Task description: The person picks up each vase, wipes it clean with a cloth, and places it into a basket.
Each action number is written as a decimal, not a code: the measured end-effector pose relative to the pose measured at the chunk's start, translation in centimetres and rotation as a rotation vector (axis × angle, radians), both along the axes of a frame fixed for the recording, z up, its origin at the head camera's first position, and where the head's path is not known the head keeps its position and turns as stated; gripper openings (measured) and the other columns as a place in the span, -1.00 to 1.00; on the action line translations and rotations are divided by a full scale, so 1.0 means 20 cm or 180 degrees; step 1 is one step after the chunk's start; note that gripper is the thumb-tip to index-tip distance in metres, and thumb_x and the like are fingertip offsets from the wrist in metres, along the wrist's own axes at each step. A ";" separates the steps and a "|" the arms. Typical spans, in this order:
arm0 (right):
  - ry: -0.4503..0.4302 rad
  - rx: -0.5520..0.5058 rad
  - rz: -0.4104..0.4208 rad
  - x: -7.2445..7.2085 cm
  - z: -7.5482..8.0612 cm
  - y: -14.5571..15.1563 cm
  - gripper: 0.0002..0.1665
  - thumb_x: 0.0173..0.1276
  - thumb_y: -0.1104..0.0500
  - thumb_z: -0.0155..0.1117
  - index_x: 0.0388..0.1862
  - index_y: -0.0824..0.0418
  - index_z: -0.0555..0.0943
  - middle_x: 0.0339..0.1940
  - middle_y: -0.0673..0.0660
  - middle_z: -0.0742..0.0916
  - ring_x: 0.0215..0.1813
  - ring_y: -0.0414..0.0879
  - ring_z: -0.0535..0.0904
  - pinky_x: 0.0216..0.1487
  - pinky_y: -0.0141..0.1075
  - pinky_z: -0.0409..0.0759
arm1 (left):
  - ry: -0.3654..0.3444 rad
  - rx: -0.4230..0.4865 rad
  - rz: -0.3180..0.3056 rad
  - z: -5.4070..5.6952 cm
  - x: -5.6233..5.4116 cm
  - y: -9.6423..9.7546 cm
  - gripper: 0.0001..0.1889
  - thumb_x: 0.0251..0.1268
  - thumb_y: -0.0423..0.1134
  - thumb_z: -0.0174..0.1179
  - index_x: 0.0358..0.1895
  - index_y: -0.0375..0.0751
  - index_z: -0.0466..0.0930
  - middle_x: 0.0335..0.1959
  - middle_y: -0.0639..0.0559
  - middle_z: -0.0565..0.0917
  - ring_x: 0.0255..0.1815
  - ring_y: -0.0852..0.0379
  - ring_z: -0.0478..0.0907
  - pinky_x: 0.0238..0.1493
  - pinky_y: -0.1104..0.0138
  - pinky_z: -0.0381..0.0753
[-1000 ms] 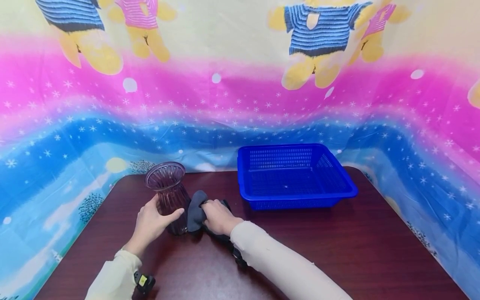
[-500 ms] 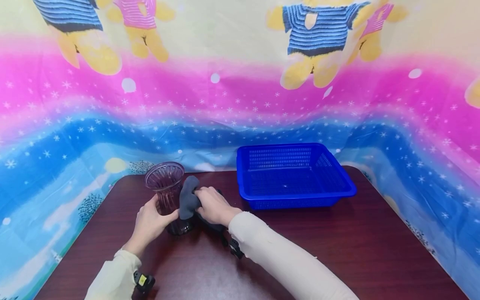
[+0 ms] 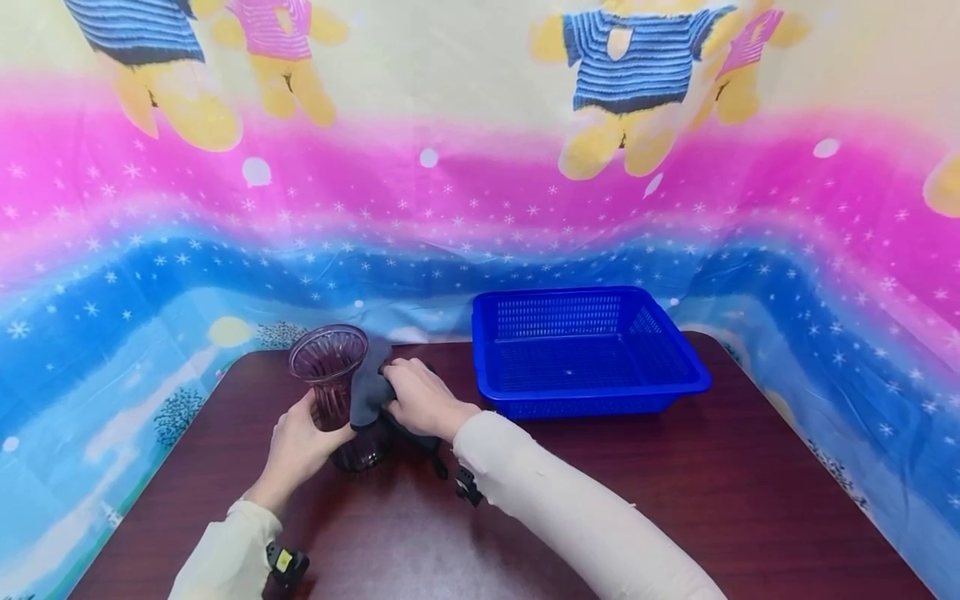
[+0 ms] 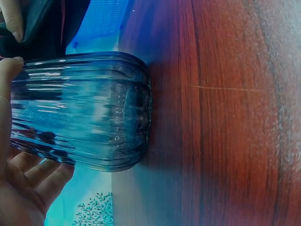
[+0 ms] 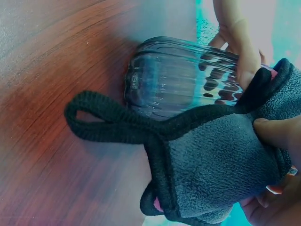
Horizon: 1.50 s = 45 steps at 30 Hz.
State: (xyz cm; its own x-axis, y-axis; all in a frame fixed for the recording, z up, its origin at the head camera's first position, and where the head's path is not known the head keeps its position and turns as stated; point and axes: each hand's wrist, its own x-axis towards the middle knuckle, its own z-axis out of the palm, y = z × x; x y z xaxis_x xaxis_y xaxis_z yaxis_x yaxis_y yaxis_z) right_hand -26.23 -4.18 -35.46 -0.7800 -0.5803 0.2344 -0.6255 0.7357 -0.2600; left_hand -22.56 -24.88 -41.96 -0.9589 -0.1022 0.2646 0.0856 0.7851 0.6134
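A purple-tinted ribbed glass vase [image 3: 330, 400] with a flared rim stands upright at the table's left. My left hand [image 3: 296, 442] holds it around the middle, thumb on the near side and fingers behind. In my right hand [image 3: 423, 400] is a bunched grey cleaning cloth [image 3: 369, 392], pressed to the vase's right side just under the rim. Black edging and a hanging loop [image 5: 91, 115] show on the cloth in the right wrist view. Seen from the left wrist, the vase's base [image 4: 136, 113] meets the tabletop. The cloth hides part of the vase's upper right side.
A blue plastic basket [image 3: 600, 395] with perforated walls stands at the back right of the dark red-brown wooden table [image 3: 750, 475]. Behind the table hangs a printed curtain [image 3: 450, 200] that wraps around both sides. Each wrist wears a small black camera.
My right hand has slid the cloth up along the vase's right side, from near its base to just below the rim. The left hand and vase have stayed in place.
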 end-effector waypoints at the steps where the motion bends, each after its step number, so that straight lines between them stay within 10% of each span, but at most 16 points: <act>1: -0.0023 0.0009 -0.0016 0.00 0.00 0.00 -0.86 0.36 0.17 0.34 -0.14 0.16 0.67 -0.07 0.07 0.76 0.00 0.00 0.64 0.12 -0.22 0.56 | 0.0009 0.0000 -0.0005 0.00 0.00 0.00 -0.26 0.07 0.15 0.44 0.21 -0.30 0.51 0.05 -0.36 0.71 0.06 -0.34 0.66 0.05 -0.17 0.60; 45: -0.0154 0.0576 -0.0199 0.04 -0.39 0.05 -0.92 0.31 0.16 0.40 -0.26 0.12 0.67 -0.07 0.08 0.76 -0.12 0.03 0.63 -0.01 -0.23 0.60 | -0.0154 0.0010 0.0026 -0.01 0.00 0.00 -0.20 0.13 0.27 0.38 0.25 -0.28 0.46 0.21 -0.39 0.63 0.21 -0.38 0.58 0.17 -0.20 0.52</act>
